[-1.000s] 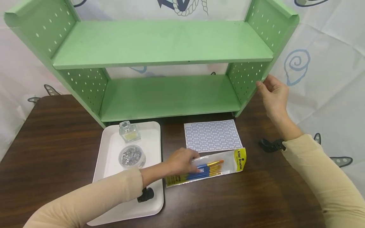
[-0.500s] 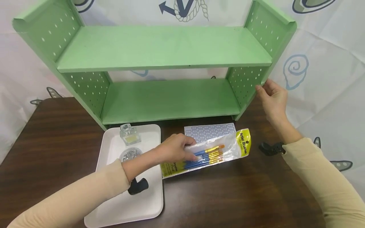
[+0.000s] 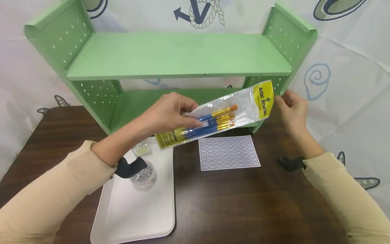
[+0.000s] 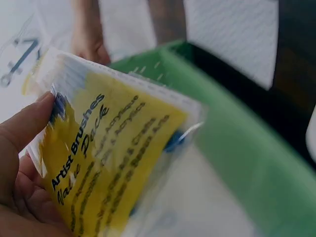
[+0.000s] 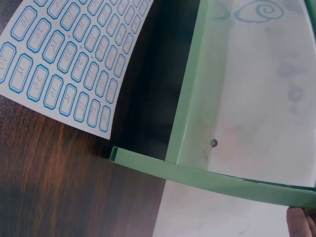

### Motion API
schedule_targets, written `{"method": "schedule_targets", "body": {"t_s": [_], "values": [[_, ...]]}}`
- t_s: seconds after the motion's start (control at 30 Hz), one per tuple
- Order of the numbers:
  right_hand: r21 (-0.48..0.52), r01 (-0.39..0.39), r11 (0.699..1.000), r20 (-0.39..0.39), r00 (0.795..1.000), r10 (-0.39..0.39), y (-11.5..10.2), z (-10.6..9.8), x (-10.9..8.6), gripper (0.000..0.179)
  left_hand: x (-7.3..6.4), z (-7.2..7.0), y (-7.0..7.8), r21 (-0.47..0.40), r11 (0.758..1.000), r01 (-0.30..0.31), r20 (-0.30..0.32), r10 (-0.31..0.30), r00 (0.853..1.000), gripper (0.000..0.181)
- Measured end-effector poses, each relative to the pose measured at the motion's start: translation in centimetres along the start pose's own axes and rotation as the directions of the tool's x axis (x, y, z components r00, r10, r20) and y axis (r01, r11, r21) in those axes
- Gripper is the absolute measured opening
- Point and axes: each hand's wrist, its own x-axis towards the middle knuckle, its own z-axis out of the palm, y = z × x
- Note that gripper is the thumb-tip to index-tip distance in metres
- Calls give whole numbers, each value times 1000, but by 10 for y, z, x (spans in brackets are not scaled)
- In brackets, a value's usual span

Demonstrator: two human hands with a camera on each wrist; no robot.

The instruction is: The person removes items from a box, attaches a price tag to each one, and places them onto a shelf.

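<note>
My left hand (image 3: 172, 113) grips a clear pack of artist brushes (image 3: 243, 101), raised in front of the lower level of a green two-tier shelf (image 3: 179, 56). Blue handles, gold ferrules and orange-brown bristles show through the plastic. In the left wrist view, the yellow printed backing of the brush pack (image 4: 113, 128) faces the camera, with my thumb along its edge. With thumb and fingers, my right hand (image 3: 294, 110) holds the front edge of the shelf's right side panel. Only its fingertips (image 5: 298, 222) show in the right wrist view, at the green edge.
A sheet of blue-framed labels (image 3: 228, 152) lies on the dark wooden table (image 3: 219, 206) before the shelf. To the left, a white tray (image 3: 146, 210) bears a small glass bottle (image 3: 143, 150) and a round clear container (image 3: 144, 178). Patterned cloth (image 3: 341, 101) hangs behind.
My left hand has lifted the brush pack off the table, up and toward the shelf, uncovering the label sheet. My right hand keeps its hold on the side panel.
</note>
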Motion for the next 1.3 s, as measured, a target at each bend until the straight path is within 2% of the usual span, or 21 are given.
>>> {"method": "schedule_targets", "body": {"t_s": [0.13, 0.2, 0.3, 0.5, 0.7, 0.87, 1.1, 1.3], "values": [[60, -9, 998, -9, 1000, 10, 1, 0, -1, 31, 3, -27, 15, -21, 1000, 16, -81, -18, 997, 31], [51, 2, 999, -10, 1000, -1, 2, 0, -1, 31, 4, -39, 21, -31, 999, 25, -107, -28, 994, 33], [34, 27, 999, -8, 1000, -27, 1, 1, -2, 31, 4, -56, 28, 2, 1000, 18, -144, -17, 989, 31], [-36, 39, 999, -24, 999, -40, 3, -3, -2, 31, 13, -78, 33, 116, 993, -9, -192, 32, 981, 27], [-63, 15, 998, -28, 999, -17, 6, -7, -2, 31, 28, -96, 31, 190, 980, 50, -207, -9, 978, 30], [-35, 17, 999, -30, 999, -19, 5, -9, -5, 29, 35, -107, 28, 207, 975, 86, -179, -49, 983, 32], [-29, 63, 998, -18, 998, -64, -7, -5, -12, 28, 44, -113, 21, 232, 967, 102, -172, -63, 983, 32], [98, 32, 995, -12, 999, -31, -10, -4, -14, 28, 51, -111, 14, 252, 964, 79, -163, -38, 986, 28]]}}
